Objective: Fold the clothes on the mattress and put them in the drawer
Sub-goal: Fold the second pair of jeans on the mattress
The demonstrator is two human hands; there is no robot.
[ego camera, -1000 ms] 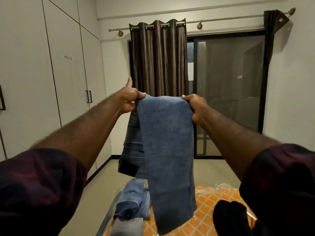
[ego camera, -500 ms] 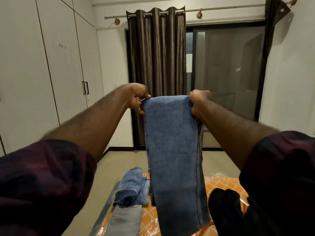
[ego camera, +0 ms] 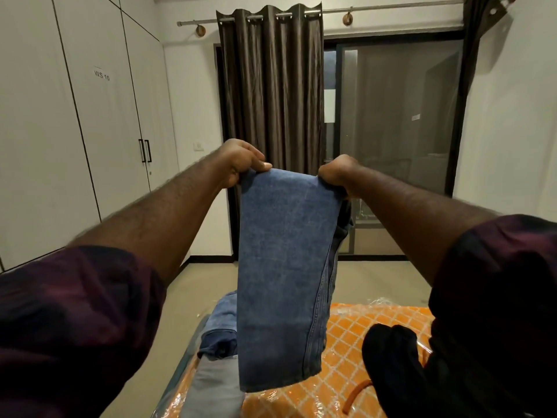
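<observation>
A pair of blue jeans [ego camera: 280, 267] hangs doubled over in the air in front of me, its lower end just above the mattress [ego camera: 355, 342]. My left hand [ego camera: 241, 162] pinches the top left corner of the fold. My right hand [ego camera: 337, 175] grips the top right corner. Both arms are stretched out at chest height. The back half of the jeans shows dark behind the right edge. Folded blue jeans [ego camera: 220, 324] and a grey garment [ego camera: 211, 390] lie on the mattress's left side. A black garment [ego camera: 391, 357] lies on its right side.
The mattress has an orange lattice cover under clear plastic. White wardrobe doors [ego camera: 90, 131] with black handles line the left wall. A dark curtain [ego camera: 271, 95] and a glass sliding door [ego camera: 391, 140] fill the far wall. Bare floor [ego camera: 376, 276] lies between mattress and door.
Both hands have come down a little with the jeans. The hanging back half swung from the left side round to the right edge, and the fold hangs straighter.
</observation>
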